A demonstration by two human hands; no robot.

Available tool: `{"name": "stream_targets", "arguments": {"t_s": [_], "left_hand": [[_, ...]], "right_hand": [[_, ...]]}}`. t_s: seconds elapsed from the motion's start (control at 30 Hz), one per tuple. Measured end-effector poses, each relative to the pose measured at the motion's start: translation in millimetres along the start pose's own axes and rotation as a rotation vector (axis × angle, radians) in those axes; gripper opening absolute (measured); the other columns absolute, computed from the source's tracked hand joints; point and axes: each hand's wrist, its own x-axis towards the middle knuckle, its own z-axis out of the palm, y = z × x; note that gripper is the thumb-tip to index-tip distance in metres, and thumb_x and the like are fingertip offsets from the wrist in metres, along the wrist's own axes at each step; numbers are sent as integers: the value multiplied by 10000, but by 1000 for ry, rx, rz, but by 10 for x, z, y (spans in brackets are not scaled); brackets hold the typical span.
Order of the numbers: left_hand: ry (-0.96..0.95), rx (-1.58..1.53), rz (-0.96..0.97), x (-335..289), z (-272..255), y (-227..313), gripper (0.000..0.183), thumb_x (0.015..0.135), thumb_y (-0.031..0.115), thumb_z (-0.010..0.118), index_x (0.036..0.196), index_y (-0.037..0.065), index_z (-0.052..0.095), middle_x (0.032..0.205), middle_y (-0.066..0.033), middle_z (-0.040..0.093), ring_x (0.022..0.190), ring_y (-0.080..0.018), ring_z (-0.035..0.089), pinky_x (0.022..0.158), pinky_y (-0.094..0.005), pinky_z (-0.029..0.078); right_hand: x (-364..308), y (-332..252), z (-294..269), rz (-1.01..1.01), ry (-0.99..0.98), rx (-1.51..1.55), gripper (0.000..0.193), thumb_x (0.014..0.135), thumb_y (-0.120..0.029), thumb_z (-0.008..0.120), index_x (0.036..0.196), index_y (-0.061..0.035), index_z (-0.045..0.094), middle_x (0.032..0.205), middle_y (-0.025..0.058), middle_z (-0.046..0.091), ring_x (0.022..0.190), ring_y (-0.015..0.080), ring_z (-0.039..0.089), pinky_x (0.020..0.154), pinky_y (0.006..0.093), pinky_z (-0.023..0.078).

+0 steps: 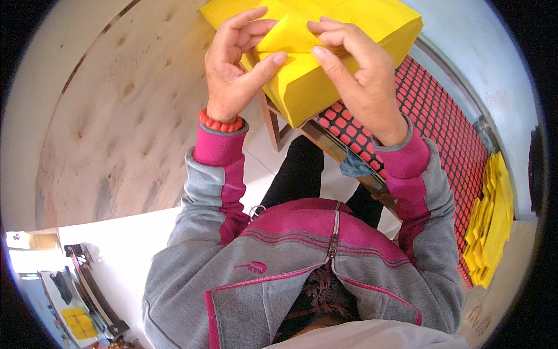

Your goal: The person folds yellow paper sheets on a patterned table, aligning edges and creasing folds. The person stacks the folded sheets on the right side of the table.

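Observation:
A yellow bag [311,87], of stiff paper-like or cloth-like material, stands out boxy at the top of the head view. A triangular folded flap [286,39] rises at its near end. My left hand [235,67] holds the left side of this flap, its thumb pressed along the lower fold and its fingers curled behind. At the flap's right corner, my right hand [363,72] pinches the material between thumb and fingers. The left wrist wears a red bead bracelet. Parts of the fingers behind the flap are hidden.
A table with a red-and-black patterned cover [442,128] stretches along the right. Several flat yellow pieces [488,221] are stacked at its near right end. A blue cloth [356,164] hangs by its frame. At left stands a stained pale board [128,110]; more yellow items [79,323] lie lower left.

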Motion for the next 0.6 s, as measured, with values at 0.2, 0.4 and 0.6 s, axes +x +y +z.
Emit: {"name": "stream_targets", "arguments": {"t_s": [0.2,0.4,0.6], "left_hand": [[-371,437,166,263,-176,261,367,789,6,763,1148,-11,688,1174,-107,686,1048,-169,646,881,-289,505],[-520,455,30,386,-175,399,214,814,3,738,1028,13,731,1149,-117,699,989,-193,645,820,-295,499],[-528,520,157,385,-152,339,200,864,-7,688,1062,2,720,1143,-126,704,1041,-226,652,897,-334,498]], "right_hand": [[-1,28,-2,-78,24,-79,119,905,-62,648,1000,1,616,1117,166,684,1136,338,636,963,400,489],[-11,46,13,-53,43,-61,128,905,-105,649,1003,-29,616,1082,150,689,1083,356,645,902,424,508],[-27,50,1,-27,27,-53,146,906,-122,659,1008,-27,617,1071,141,690,1061,344,654,883,415,514]]}}
